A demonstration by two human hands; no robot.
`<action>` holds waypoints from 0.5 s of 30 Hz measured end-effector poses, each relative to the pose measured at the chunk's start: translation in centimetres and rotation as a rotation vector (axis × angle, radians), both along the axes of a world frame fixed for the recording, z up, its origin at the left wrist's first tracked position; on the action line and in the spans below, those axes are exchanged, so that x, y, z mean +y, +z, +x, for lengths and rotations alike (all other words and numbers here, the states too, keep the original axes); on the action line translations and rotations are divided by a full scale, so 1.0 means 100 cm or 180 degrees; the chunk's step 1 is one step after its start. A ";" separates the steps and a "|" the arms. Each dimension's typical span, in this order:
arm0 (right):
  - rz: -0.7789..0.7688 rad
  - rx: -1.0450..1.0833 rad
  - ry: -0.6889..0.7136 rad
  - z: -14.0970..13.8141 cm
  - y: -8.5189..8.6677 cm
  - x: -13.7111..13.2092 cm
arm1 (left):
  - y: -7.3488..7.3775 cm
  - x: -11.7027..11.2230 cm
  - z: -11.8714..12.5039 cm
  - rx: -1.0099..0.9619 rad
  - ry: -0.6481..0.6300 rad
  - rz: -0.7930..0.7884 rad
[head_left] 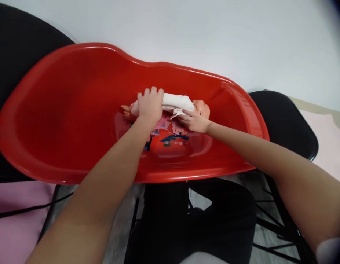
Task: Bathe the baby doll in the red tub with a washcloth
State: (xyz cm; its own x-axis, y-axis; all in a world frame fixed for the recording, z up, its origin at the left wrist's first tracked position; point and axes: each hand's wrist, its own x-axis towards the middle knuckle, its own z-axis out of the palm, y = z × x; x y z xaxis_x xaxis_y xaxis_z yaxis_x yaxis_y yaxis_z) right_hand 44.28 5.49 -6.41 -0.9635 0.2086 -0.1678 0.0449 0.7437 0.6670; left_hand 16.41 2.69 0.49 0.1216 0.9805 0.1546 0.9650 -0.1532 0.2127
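— Where is the doll (203, 108)?
— It lies in the middle of the red tub (62, 110), wrapped in a white cloth (176, 101).
— And my hands?
— Your left hand (150, 104) curls down over the cloth on the doll's body, gripping it. Your right hand (194, 122) touches the cloth's loose edge near the head. Whether its fingers pinch it, I cannot tell.

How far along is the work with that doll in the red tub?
Done: the pink plastic baby doll lies in the red plastic tub, a white cloth over its body. In hand: the left hand grips the cloth-covered body; the right hand touches the cloth's loose edge by the head. Left, probably: the head and one arm are uncovered.
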 end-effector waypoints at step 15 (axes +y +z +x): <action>-0.0927 0.0287 -0.0252 -0.114 -0.052 0.005 | 0.000 0.005 0.000 0.0052 0.0138 -0.0250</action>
